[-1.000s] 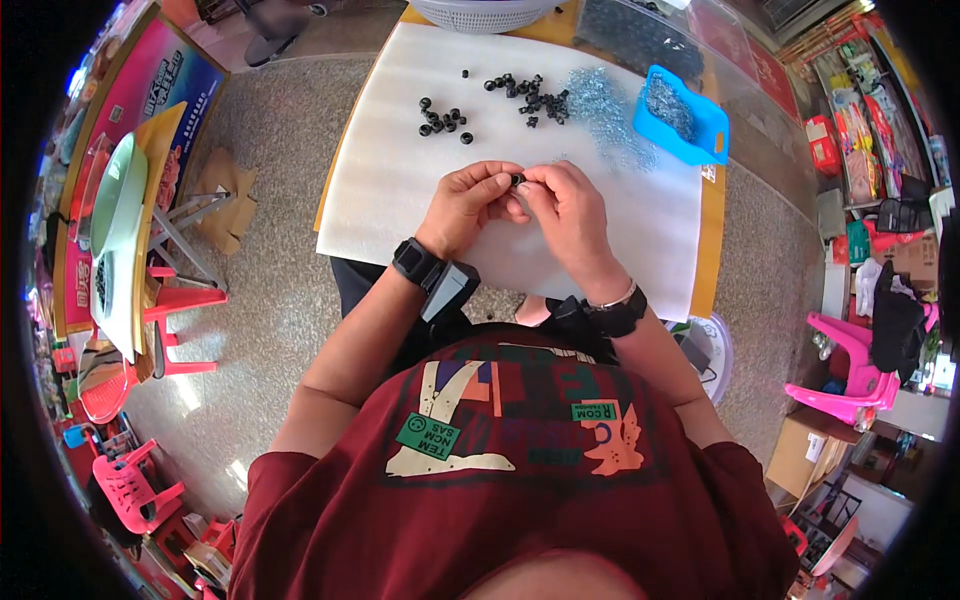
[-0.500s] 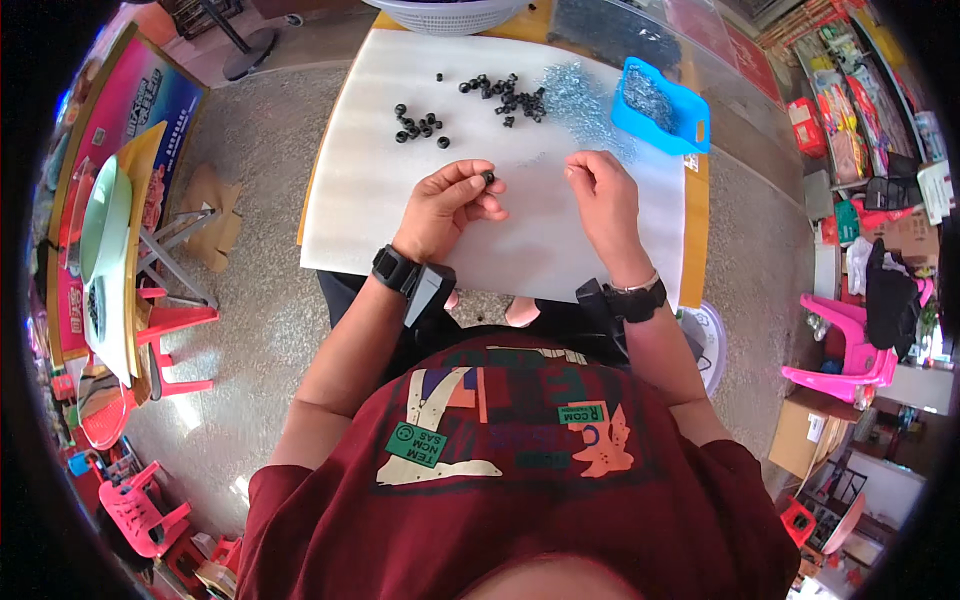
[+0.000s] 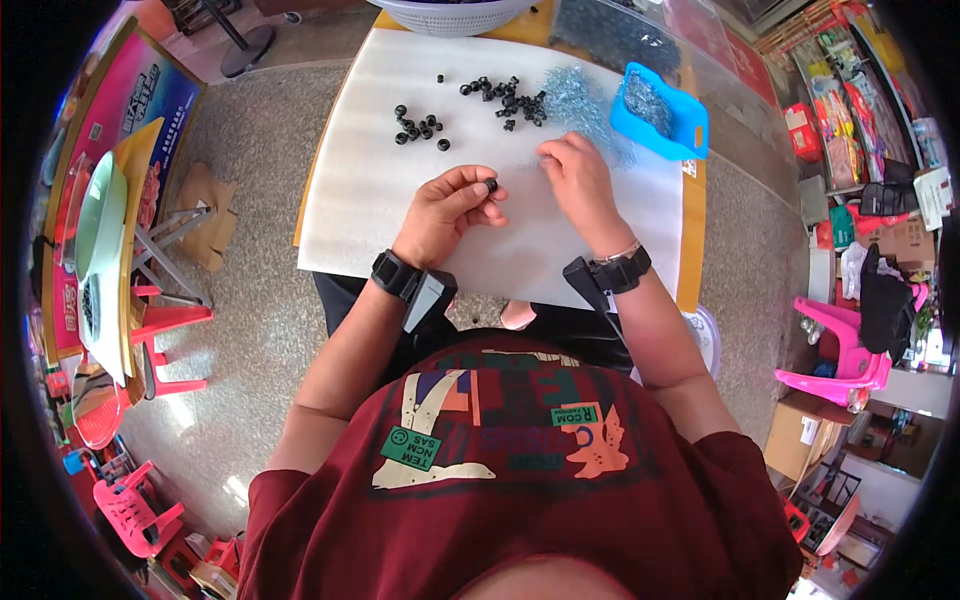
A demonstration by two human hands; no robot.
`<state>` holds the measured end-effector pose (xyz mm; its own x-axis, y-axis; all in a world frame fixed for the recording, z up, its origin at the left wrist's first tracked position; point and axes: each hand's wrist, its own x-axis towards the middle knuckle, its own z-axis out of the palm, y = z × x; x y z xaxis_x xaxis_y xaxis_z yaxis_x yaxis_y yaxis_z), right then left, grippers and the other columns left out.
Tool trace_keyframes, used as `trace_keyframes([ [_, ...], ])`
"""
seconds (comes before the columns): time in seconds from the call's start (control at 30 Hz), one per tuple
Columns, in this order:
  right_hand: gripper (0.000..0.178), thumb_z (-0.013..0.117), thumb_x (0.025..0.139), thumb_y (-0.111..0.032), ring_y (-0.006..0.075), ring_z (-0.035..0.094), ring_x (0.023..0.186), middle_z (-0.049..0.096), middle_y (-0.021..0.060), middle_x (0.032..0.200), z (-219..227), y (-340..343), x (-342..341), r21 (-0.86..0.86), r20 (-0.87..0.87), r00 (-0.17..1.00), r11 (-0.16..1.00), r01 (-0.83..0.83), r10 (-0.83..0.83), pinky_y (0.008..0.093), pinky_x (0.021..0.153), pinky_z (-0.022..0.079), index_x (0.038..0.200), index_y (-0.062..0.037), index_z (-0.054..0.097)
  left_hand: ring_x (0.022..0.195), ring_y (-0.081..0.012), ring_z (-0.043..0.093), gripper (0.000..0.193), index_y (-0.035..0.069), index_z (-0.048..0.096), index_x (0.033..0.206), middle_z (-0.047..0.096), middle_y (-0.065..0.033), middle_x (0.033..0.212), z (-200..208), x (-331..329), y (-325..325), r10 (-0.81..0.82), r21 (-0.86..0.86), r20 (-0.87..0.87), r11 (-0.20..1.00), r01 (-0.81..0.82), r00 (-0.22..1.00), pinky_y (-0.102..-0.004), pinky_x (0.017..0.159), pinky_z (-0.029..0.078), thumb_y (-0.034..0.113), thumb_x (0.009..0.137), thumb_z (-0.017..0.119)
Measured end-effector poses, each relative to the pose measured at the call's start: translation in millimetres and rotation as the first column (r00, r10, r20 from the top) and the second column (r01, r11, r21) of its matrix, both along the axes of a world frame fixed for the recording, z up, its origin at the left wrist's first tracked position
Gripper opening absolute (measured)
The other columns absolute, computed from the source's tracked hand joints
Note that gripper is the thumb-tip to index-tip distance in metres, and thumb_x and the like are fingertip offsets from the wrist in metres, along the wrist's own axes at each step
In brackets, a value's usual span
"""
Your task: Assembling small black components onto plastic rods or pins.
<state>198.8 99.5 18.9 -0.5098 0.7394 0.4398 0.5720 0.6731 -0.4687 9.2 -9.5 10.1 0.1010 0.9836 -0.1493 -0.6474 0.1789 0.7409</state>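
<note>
Over the white sheet (image 3: 350, 215), the left hand (image 3: 443, 212) pinches a black part (image 3: 491, 185) at its 2 o'clock. The right hand (image 3: 580, 180), at the left's 3 o'clock, is curled, any contents indiscernible; clear bits (image 3: 580, 100) lie at its 12 o'clock. A light, steady pinch leaving the part's upper face bare should serve best.

You are getting bright, soft light: the white sheet (image 3: 365, 195) is shining, with faint grey shading dulling its near part. Glare is streaking the floor (image 3: 262, 240) at left, and straight edges are bending toward the black rim.
</note>
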Motion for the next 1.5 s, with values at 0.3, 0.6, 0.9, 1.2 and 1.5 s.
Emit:
trace_keyframes([
  [0.3, 0.008, 0.061, 0.08, -0.002, 0.0167, 0.061, 0.067, 0.063, 0.0089, 0.077, 22, -26, -1, -0.427, -0.266, 0.959, 0.904, -0.027, -0.097, 0.0285, 0.062, 0.048, 0.088, -0.0007, 0.06, 0.079, -0.016, 0.063, 0.023, -0.002, 0.053, 0.115, 0.062, -0.0128, 0.099, 8, -1, -1, 0.011, -0.048, -0.033, 0.999, -0.013, 0.999, -0.0341, 0.08, 0.056, 0.007, 0.094, 0.049],
  [0.6, 0.006, 0.06, 0.08, -0.001, 0.0156, 0.059, 0.065, 0.061, 0.0098, 0.074, 39, -55, -25, -0.397, -0.334, 0.94, 0.895, -0.203, 0.065, 0.0273, 0.06, 0.048, 0.086, 0.0011, 0.058, 0.081, -0.016, 0.063, 0.022, -0.003, 0.056, 0.113, 0.063, -0.0106, 0.099, -5, 0, 0, 0.004, 0.02, -0.059, 1.0, -0.003, 0.998, -0.0303, 0.078, 0.054, 0.007, 0.094, 0.052],
  [0.9, 0.009, 0.064, 0.081, -0.006, 0.008, 0.053, 0.067, 0.057, 0.0024, 0.072, 47, -49, -10, -0.667, -0.317, 0.943, 0.682, -0.3, 0.105, 0.0248, 0.061, 0.045, 0.083, -0.001, 0.056, 0.075, -0.014, 0.064, 0.021, -0.003, 0.06, 0.109, 0.064, -0.0068, 0.092, 5, -4, -1, -0.162, 0.003, -0.19, 0.986, 0.166, 0.968, -0.0281, 0.075, 0.053, 0.008, 0.091, 0.057],
  [1.2, 0.005, 0.063, 0.079, -0.011, 0.0252, 0.06, 0.074, 0.062, 0.0082, 0.079, 33, 7, -26, -0.292, -0.108, 0.994, 0.954, -0.065, 0.035, 0.0351, 0.067, 0.047, 0.082, -0.0068, 0.064, 0.074, -0.0147, 0.061, 0.019, -0.003, 0.056, 0.11, 0.062, -0.0106, 0.093, 2, 0, 0, 0.055, -0.021, 0.001, 0.998, -0.055, 0.998, -0.0306, 0.075, 0.055, 0.005, 0.092, 0.052],
  [1.5, 0.009, 0.061, 0.078, -0.007, 0.0307, 0.059, 0.086, 0.061, 0.011, 0.085, 2, 36, -51, 0.009, 0.045, 0.995, 0.996, -0.086, 0.085, 0.0419, 0.073, 0.048, 0.086, -0.0071, 0.065, 0.077, -0.0142, 0.06, 0.021, -0.003, 0.054, 0.112, 0.061, -0.0111, 0.096, -1, 1, 0, 0.018, -0.02, -0.015, 1.0, -0.019, 1.0, -0.0305, 0.076, 0.055, 0.004, 0.093, 0.05],
])
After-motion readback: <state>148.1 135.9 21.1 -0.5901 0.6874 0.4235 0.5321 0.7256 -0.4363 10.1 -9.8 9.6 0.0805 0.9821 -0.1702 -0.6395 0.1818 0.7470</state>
